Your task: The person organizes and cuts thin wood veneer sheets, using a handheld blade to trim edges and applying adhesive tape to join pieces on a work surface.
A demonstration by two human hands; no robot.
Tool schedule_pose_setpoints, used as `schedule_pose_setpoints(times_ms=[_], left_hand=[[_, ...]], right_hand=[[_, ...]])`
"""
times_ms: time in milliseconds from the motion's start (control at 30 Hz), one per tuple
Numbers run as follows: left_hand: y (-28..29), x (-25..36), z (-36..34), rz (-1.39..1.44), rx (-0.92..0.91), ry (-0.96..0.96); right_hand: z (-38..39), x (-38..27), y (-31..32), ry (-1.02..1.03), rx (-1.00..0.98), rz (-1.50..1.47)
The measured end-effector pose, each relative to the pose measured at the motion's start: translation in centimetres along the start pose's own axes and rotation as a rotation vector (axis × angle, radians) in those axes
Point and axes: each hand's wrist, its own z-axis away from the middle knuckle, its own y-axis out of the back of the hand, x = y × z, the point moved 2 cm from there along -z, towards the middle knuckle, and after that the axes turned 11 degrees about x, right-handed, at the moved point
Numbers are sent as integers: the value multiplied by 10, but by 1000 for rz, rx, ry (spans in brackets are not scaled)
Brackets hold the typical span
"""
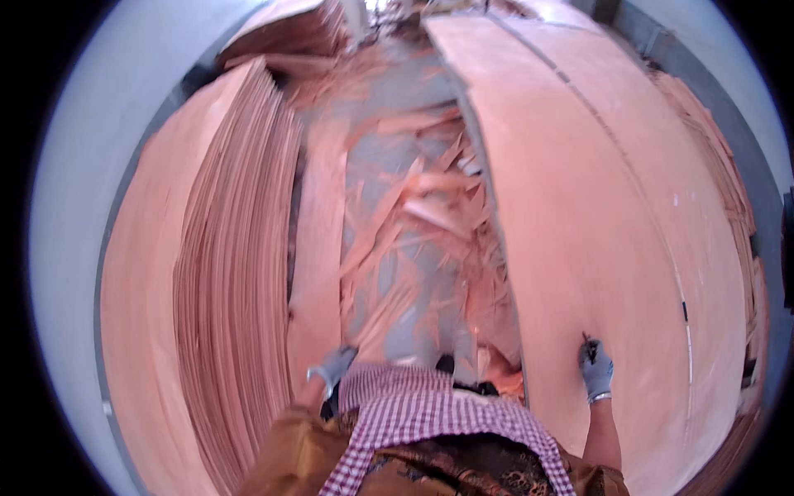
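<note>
My right hand [595, 370], in a grey-blue glove, is closed around a small dark tool [588, 347]. Its kind is too small to make out. That hand rests over a broad, pale pinkish wood veneer sheet [571, 207] on the right-hand stack. My left hand [333, 365], also gloved, is low on the left, beside the near end of a narrow veneer strip [319, 223]. Blur hides its fingers, so I cannot tell whether it grips the strip. A checked apron [413, 405] lies across my front between both hands.
A tall stack of veneer sheets [236, 190] stands at the left, its layered edges facing the aisle. Torn veneer scraps [438, 207] litter the grey floor [385, 169]. A measuring strip [685, 314] runs along the right sheet. Another veneer pile [289, 37] sits far left.
</note>
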Motion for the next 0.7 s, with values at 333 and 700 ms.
schedule_pose_setpoints(times_ms=[333,700], left_hand=[[45,-96,71,58,-77,437],[73,-144,-90,294,33,408]], right_hand=[[-24,-180,-27,-220,-199,-721],[-80,-383,-233,97,-969,-399]])
